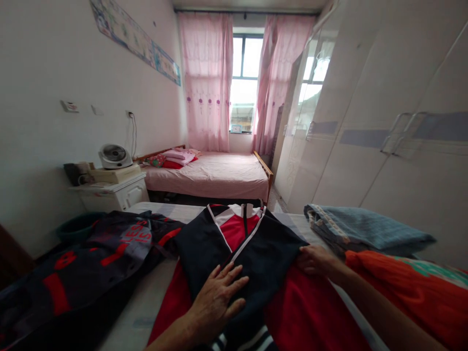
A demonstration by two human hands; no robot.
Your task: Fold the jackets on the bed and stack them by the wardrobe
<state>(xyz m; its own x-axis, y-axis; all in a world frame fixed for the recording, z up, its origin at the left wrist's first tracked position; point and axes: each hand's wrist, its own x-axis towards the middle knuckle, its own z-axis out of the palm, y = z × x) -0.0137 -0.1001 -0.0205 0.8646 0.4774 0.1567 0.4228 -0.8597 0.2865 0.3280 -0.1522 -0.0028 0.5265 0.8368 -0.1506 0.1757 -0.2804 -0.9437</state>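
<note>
A navy and red zip-up jacket (266,243) with a white collar lies spread out in front of me, collar toward the far side. My left hand (219,297) rests flat on its navy chest, fingers spread. At the jacket's right side, where the navy shoulder part meets the red sleeve, my right hand (314,259) has its fingers closed on the fabric. The red sleeves run down along both sides toward me. Striped navy and white ribbing shows at the bottom edge of the view.
Left of the jacket lies a dark garment (98,258) with red prints. On the right are a folded blue cloth (373,229) and an orange garment (405,287). Beyond stand a pink-covered bed (219,173), a cabinet (135,192) with a fan (115,156), and a tall wardrobe (351,112).
</note>
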